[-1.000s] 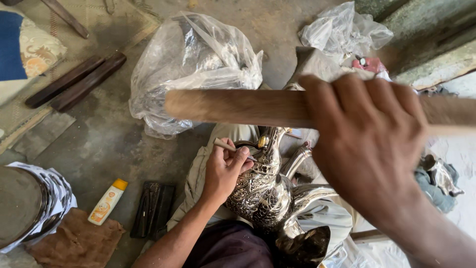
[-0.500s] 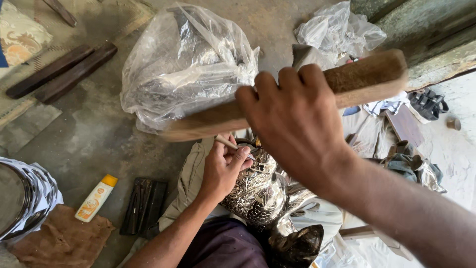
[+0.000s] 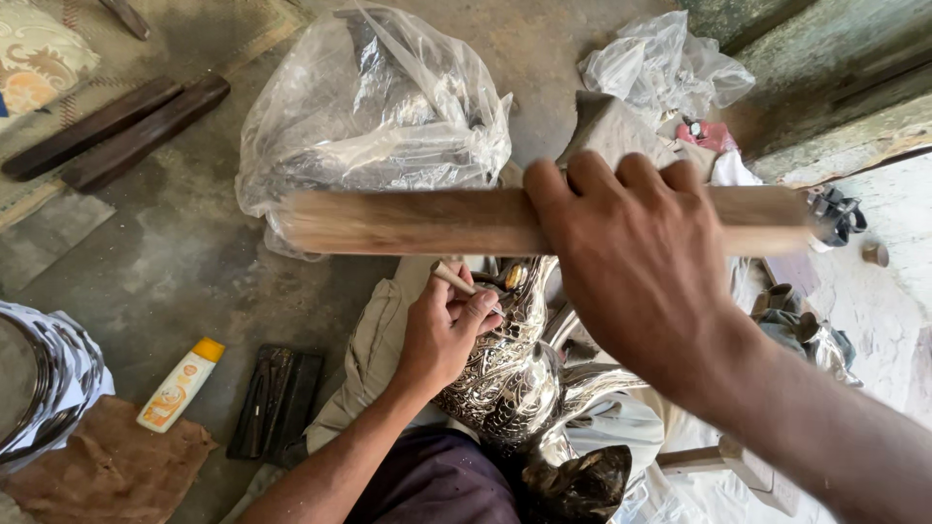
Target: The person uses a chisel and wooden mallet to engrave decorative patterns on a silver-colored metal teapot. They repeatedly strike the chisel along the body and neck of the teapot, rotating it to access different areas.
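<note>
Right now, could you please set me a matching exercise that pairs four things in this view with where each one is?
Things:
1. wooden stick
2. slim punch tool
3. small bottle with orange cap
4. clear plastic bag

Places:
A. lying on the floor beside a brown cloth
B. on the floor behind the stick
C. gripped in the right hand
D. pinched in the left hand against the embossed silver vessel

Pairs: 1-C, 2-D, 3-A, 4-B
</note>
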